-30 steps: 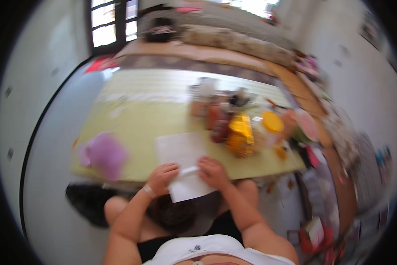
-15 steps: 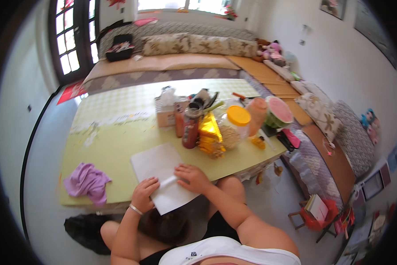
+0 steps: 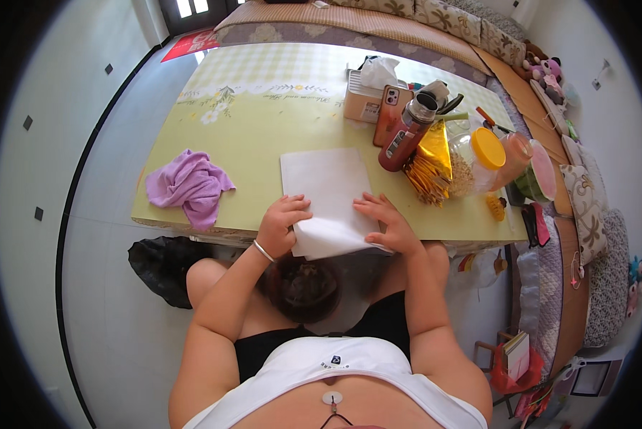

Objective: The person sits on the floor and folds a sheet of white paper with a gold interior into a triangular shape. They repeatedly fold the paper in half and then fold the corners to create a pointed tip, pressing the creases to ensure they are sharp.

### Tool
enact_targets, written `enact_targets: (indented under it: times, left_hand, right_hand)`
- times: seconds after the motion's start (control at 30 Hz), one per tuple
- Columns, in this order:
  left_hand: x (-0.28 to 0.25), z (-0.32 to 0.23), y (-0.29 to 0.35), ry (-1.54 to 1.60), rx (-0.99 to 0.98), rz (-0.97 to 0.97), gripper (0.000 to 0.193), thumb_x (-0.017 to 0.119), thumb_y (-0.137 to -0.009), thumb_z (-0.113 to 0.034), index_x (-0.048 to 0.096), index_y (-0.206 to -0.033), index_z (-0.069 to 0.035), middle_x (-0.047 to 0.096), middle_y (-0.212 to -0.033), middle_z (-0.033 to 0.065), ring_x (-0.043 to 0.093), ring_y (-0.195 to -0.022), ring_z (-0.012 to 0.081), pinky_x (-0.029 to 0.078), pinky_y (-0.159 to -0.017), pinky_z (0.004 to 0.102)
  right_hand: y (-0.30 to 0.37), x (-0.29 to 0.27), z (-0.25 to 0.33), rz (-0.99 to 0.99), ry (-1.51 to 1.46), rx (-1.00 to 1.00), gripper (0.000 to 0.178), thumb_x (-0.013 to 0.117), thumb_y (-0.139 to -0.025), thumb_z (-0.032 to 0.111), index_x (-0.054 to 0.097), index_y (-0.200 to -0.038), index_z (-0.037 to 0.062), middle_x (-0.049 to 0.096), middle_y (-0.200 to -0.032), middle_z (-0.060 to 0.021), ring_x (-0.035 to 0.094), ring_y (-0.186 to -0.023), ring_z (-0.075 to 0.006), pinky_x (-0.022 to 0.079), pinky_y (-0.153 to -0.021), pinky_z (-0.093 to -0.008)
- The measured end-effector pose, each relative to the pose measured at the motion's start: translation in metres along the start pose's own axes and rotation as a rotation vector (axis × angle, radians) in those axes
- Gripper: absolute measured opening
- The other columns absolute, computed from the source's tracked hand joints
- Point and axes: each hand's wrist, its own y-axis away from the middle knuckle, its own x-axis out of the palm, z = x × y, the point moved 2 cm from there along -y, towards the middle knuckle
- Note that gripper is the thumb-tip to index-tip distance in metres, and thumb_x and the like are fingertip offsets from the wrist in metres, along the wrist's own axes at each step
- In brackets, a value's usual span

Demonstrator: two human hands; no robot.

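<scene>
White paper sheets (image 3: 324,171) lie on the table in front of me, at its near edge. Their near end is bent over in a soft curve and sticks out past the table edge. My left hand (image 3: 284,223), a pale bangle at its wrist, rests on the paper's left side, fingers stretched over the margin. On the opposite side my right hand (image 3: 389,223) lies with fingers spread and thumb apart, touching the sheet. Left of the paper is a crumpled purple cloth (image 3: 190,187).
Toward the right stand a tissue box (image 3: 360,100), a phone (image 3: 391,114), a dark red bottle (image 3: 407,136), a gold packet (image 3: 432,164), a yellow-lidded jar (image 3: 471,161) and a cut watermelon (image 3: 535,175). A dark round bin (image 3: 303,289) sits between my knees, a black bag (image 3: 167,268) left.
My hands have moved apart to the two sides of the paper. The narrow fold pressed between them has opened into a loose curve. The view has tilted down and turned.
</scene>
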Motion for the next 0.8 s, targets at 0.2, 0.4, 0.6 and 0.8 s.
enact_targets:
  times: [0.2,0.4,0.6,0.8]
  left_hand:
    - [-0.003,0.002,-0.003,0.046,-0.143,-0.021,0.012,0.07,-0.091,-0.014,0.076,-0.099,-0.007,0.073,-0.117,0.0078,0.06,-0.126,0.0331,0.034,-0.115,0.0497]
    - [0.0,0.011,0.003,0.06,-0.206,-0.053,0.015,0.066,-0.095,-0.02,0.074,-0.097,-0.007,0.071,-0.116,0.0143,0.061,-0.123,0.0346,0.03,-0.116,0.0577]
    - [-0.003,0.01,0.004,0.136,-0.331,-0.114,0.014,0.066,-0.095,-0.017,0.073,-0.098,-0.006,0.072,-0.112,0.0147,0.063,-0.121,0.0342,0.029,-0.117,0.0576]
    - [-0.005,0.009,0.005,0.15,-0.244,-0.206,0.014,0.074,-0.088,-0.016,0.073,-0.096,-0.005,0.074,-0.107,0.0108,0.064,-0.12,0.0325,0.033,-0.114,0.054]
  right_hand:
    - [0.01,-0.016,0.0,0.13,-0.252,0.03,0.097,0.076,-0.069,0.07,0.057,-0.142,0.0095,0.051,-0.151,-0.0045,0.03,-0.15,-0.0291,0.008,-0.124,-0.0481]
    - [0.009,-0.019,-0.002,0.198,-0.26,-0.005,0.107,0.074,-0.065,0.076,0.052,-0.146,0.01,0.045,-0.156,-0.0057,0.023,-0.153,-0.0279,0.008,-0.124,-0.0479]
    - [0.013,-0.014,0.002,0.157,-0.278,-0.016,0.081,0.08,-0.076,0.055,0.057,-0.141,0.0109,0.049,-0.153,-0.0069,0.028,-0.151,-0.0288,0.012,-0.123,-0.047]
    - [0.002,0.022,-0.01,-0.26,-0.123,0.149,0.018,0.076,-0.086,0.02,0.076,-0.098,0.0069,0.071,-0.118,-0.0098,0.053,-0.129,-0.0304,0.037,-0.11,-0.041]
